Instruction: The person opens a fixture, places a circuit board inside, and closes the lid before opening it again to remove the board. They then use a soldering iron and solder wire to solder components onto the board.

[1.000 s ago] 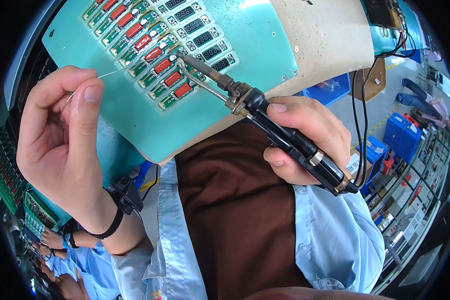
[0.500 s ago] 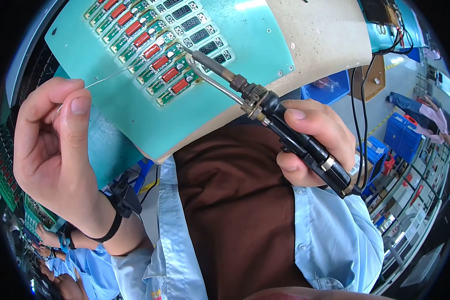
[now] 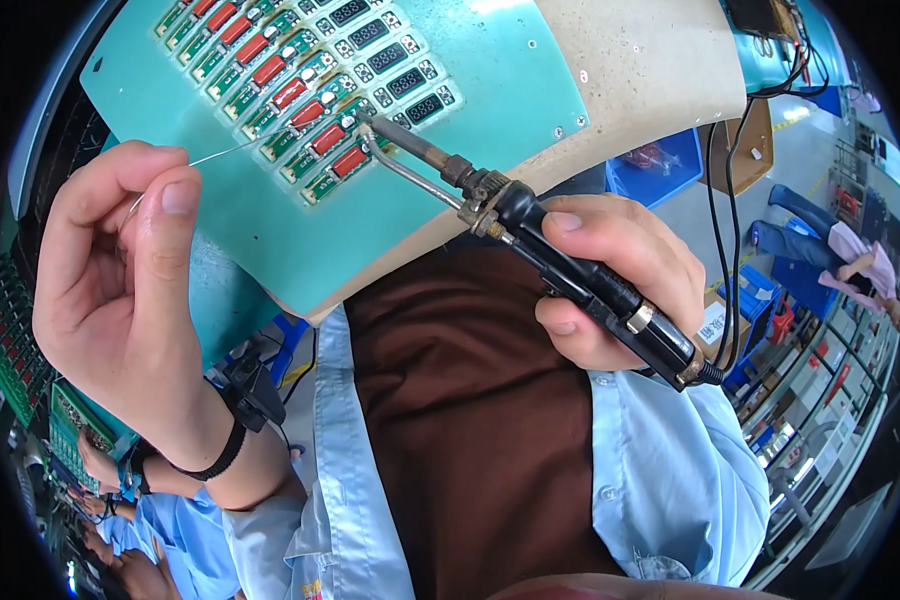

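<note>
Hands, head view: left hand raised at the left, thumb and forefinger pinched together on a thin solder wire; right hand closed in a pen-like grip round the black handle of a soldering iron. A dark wrist strap circles the left wrist.

Work piece, head view: teal fixture board lying on the surface, tilted across the upper part of the picture, its near edge over the person's lap. Rows of small green circuit boards with red and dark parts sit in its left half, toward the upper left corner. The iron's tip rests among the boards of the nearest rows; the wire runs from the pinched fingers toward that same spot. Whether its end touches the joint cannot be told.

Handling note, as a judgement: the joint is best made by keeping the tip on the pad and feeding the wire to the heated joint, not to the tip itself, with short advances from the left fingers. A steady right wrist should keep solder from bridging to the neighbouring boards, which stand close together.

Surroundings, head view: another person's blue sleeves at the lower left edge; blue bin beyond the board's right edge.
</note>
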Available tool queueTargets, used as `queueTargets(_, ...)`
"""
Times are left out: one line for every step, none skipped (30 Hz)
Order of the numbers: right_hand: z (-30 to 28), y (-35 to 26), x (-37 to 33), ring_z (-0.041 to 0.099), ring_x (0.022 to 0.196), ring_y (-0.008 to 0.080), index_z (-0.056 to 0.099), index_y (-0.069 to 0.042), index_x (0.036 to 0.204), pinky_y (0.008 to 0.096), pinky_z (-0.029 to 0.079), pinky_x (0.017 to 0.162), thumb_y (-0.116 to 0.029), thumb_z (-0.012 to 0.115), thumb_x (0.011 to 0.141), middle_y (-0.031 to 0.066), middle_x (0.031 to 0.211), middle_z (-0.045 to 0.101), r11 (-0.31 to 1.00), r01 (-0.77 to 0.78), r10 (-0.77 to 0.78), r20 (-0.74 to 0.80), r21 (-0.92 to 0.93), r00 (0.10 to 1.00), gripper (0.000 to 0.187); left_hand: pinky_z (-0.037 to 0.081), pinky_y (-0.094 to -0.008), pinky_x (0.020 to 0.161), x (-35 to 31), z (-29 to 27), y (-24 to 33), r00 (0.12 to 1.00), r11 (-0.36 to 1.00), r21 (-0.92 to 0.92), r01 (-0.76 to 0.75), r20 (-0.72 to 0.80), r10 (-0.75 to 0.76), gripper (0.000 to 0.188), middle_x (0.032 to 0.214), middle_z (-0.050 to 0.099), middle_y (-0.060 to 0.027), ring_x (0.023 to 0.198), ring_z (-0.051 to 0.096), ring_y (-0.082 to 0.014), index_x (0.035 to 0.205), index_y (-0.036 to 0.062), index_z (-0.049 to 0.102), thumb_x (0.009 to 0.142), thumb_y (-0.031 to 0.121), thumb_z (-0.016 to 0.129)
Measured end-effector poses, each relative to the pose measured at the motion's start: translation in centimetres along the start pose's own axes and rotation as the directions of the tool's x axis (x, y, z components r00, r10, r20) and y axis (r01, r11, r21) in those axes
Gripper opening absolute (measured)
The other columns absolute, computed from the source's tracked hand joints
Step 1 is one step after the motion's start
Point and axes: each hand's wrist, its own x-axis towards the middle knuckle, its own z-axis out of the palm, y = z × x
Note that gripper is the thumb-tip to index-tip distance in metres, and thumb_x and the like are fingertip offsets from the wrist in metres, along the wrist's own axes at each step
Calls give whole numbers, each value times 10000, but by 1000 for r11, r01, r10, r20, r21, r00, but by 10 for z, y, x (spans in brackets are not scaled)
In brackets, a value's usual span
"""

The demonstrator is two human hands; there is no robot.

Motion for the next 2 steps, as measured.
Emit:
queueTargets(0,0,0,732,807,266,710,15,1164,337,578,673,-193,855,828,145,970,738,1000,-8,8,6,-1,1000,421,473,-187,830,-1,-2,-1,1000,1000,-3,16,21,-16,161,1051,705,-56,885,599,-58,1123,-64,695,965,-34,699)
queueTargets(0,0,0,732,807,266,710,15,1164,337,578,673,-193,855,828,145,970,738,1000,-9,9,7,-1,1000,421,473,-187,830,-1,-2,-1,1000,1000,-3,18,22,-17,161,1051,705,-56,885,599,-58,1123,-64,695,965,-34,699)
